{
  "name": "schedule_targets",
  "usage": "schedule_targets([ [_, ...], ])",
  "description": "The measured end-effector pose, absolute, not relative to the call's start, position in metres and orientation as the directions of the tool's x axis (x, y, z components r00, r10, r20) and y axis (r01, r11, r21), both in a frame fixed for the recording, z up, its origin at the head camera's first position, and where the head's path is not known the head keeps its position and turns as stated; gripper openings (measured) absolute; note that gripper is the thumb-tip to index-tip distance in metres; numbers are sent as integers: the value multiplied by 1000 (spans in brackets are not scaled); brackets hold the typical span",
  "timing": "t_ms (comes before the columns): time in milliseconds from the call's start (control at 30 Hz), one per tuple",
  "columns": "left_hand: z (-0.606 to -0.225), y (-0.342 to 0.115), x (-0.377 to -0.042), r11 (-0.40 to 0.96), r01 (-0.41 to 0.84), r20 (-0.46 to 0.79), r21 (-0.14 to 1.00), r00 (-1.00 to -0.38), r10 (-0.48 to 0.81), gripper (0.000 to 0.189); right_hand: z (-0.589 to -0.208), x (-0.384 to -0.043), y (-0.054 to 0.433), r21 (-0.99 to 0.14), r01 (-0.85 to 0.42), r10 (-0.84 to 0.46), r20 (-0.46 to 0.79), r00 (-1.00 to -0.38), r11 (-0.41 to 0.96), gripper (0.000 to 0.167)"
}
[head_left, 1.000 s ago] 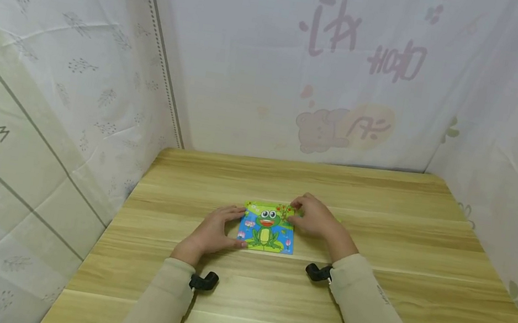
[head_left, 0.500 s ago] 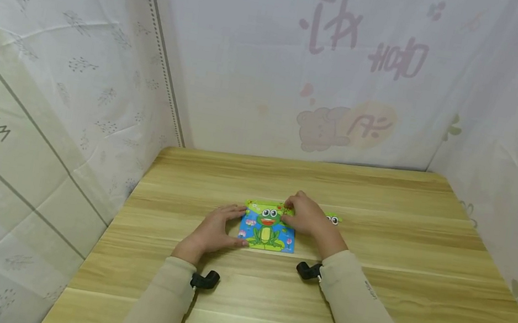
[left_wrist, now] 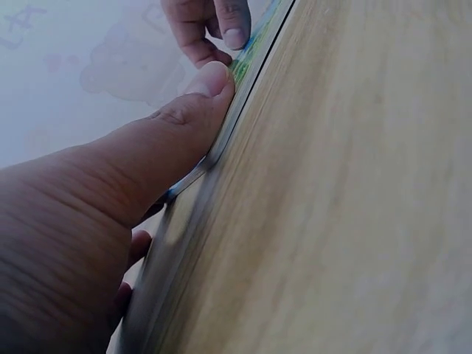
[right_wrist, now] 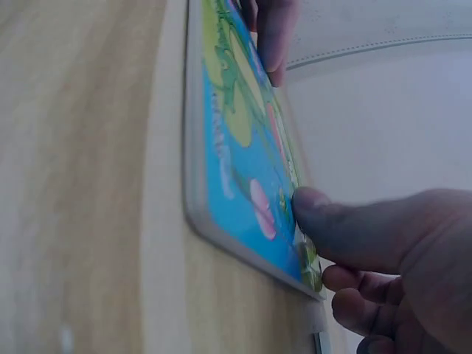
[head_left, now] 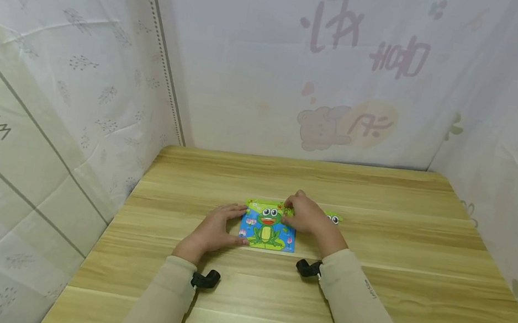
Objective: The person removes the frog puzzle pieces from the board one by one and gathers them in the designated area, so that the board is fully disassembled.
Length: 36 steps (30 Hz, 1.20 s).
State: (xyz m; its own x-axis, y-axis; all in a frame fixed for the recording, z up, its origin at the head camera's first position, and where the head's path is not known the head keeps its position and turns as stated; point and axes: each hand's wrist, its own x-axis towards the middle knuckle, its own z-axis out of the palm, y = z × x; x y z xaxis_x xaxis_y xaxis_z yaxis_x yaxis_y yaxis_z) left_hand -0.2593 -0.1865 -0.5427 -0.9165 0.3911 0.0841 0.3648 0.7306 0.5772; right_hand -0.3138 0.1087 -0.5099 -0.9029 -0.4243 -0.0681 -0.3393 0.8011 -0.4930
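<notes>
A square frog puzzle (head_left: 266,233) with rounded corners lies flat on the table, blue and green with a green frog in its middle. My left hand (head_left: 215,229) holds its left side, thumb at the near left corner and fingers at the left edge farther back. At the far right corner my right hand (head_left: 308,215) pinches the puzzle, covering that corner in the head view. In the right wrist view the right thumb (right_wrist: 313,203) presses by the picture's edge, other fingers curled just beyond it.
Partly hidden behind the right hand lies another green piece (head_left: 332,219) printed with frog eyes. The wooden table (head_left: 263,302) extends around the puzzle. Printed cloth hangings (head_left: 254,60) stand at the back and both sides. A black wrist camera (head_left: 206,279) sits on each sleeve.
My right hand has moved slightly left over the puzzle's far right corner, uncovering the frog-eyed piece behind it, and has since stayed there. The left hand keeps its place.
</notes>
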Motion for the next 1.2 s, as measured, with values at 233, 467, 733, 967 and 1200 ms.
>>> schedule_targets([
  [233,-541,-186,-259,730,370,88,574,-915,395,90,-505,-314,108,-491,-326,-421,-95,-902,808,46],
  [467,-539,-185,-258,732,374,88,570,-913,398,89,-502,-315,107,-508,-303,-412,-115,-904,806,46],
  [733,-537,-185,-257,727,359,76,585,-917,391,89,-503,-315,106,-520,-293,-402,-108,-909,803,48],
  [967,-539,-186,-258,729,357,73,585,-918,391,90,-507,-315,108,-546,-298,-401,-76,-913,783,48],
  [1200,-540,-186,-259,727,365,79,582,-915,396,90,-511,-321,115,-556,-336,-431,-44,-901,760,43],
])
